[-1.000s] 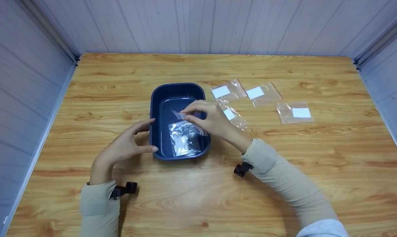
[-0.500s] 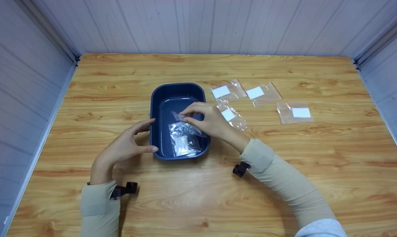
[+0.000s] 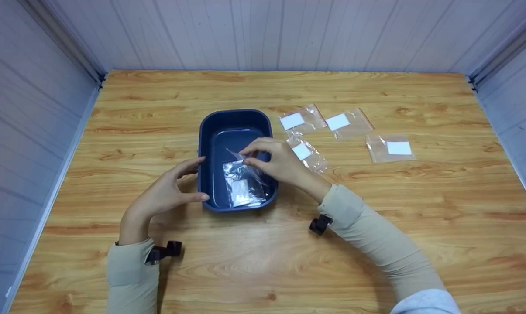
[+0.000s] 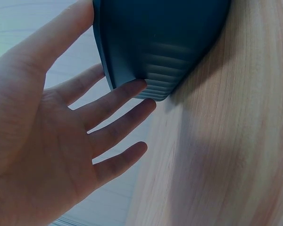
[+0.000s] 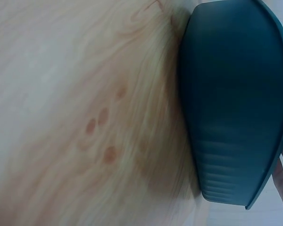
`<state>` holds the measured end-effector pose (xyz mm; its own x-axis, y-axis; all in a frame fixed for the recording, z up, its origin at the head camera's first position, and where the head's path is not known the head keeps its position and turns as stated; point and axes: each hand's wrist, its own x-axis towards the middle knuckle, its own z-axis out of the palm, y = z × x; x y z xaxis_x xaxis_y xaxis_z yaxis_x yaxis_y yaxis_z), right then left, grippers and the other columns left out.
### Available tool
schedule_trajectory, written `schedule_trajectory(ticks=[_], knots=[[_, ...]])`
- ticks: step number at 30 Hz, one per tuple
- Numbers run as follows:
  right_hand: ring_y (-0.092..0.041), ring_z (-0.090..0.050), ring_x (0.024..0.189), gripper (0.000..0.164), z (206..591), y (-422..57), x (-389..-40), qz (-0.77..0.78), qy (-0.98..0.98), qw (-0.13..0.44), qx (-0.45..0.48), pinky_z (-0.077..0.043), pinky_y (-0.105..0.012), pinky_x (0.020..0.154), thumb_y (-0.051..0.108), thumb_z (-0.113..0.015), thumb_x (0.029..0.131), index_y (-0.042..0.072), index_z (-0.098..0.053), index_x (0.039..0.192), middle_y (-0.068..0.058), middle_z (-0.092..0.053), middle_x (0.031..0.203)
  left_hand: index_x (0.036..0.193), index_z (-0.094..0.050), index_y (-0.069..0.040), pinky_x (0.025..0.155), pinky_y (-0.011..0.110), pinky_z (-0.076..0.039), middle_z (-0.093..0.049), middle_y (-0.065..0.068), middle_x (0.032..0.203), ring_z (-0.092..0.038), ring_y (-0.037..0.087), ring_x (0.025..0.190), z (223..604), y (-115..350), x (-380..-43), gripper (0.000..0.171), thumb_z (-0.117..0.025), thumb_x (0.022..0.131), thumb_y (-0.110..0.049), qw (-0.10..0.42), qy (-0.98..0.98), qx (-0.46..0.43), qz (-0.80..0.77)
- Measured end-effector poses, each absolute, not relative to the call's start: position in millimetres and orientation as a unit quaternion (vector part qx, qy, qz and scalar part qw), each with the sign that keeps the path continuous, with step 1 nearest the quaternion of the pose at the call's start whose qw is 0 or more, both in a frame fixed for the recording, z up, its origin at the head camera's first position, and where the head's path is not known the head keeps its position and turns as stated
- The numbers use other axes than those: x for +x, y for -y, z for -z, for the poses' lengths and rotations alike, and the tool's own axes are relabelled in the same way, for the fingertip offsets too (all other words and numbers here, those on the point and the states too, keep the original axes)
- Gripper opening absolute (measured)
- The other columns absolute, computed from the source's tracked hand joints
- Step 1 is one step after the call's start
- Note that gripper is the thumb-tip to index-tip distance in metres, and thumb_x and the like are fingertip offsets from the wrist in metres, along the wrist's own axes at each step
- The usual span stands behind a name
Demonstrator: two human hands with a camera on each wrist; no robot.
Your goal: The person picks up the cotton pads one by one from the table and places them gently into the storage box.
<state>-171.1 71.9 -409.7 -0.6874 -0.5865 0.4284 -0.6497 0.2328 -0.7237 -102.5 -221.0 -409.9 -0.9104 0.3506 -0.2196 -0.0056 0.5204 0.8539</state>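
The thumb and index finger of my right hand [image 3: 278,162] pinch a clear zip bag [image 3: 255,173] above the inside of a dark blue plastic bin [image 3: 210,174]. Beneath it, another clear zip bag [image 3: 240,192] with a white patch lies on the bin floor. My left hand [image 3: 164,192] is spread at the bin's left side, thumb tip at the rim and index fingertip against the wall. In the left wrist view, the left hand's fingers [image 4: 111,106] extend nearly straight beside the bin's ribbed outer wall [image 4: 165,42]. The bin's outside [image 5: 236,99] fills much of the right wrist view.
Right of the bin lie several clear zip bags with white patches: one at the back [image 3: 304,120], one beside it [image 3: 349,124], a nearer one [image 3: 305,152] and one farther right [image 3: 391,148]. Pale panel walls [image 3: 263,35] enclose the wooden table [image 3: 254,270] at the back and sides.
My right hand has lowered slightly toward me, and the pinched bag has shifted and hangs more fully over the lower bag. The left hand and the bin have stayed in place.
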Motion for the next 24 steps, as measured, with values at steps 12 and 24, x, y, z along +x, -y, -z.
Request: schedule_trajectory(ticks=[12, 24], knots=[[-0.017, -0.066, 0.091, 0.019, 412.9, -76.1, -170.3, -0.493, 0.772, 0.031, 0.399, -0.056, -0.031, 0.081, 0.011, -0.074, 0.089, 0.0, -0.074, 0.105, -0.007, -0.073, 0.101, 0.154, -0.034, -0.014, 0.114, 0.065, -0.017, -0.043, 0.017, 0.15, -0.034, 0.039, 0.14, 410.9, 222.1, -102.4, 0.091, -0.083, 0.081, -0.033, 0.178, -0.853, 0.118, -0.476], [-0.018, -0.066, 0.095, 0.018, 402.6, -88.6, -161.1, -0.527, 0.761, 0.03, 0.377, -0.054, -0.029, 0.087, 0.009, -0.072, 0.09, 0.0, -0.073, 0.105, -0.008, -0.072, 0.103, 0.155, -0.034, -0.017, 0.114, 0.066, -0.016, -0.042, 0.016, 0.151, -0.032, 0.039, 0.141, 409.8, 221.6, -101.8, 0.091, -0.083, 0.081, -0.032, 0.183, -0.851, 0.112, -0.48]])
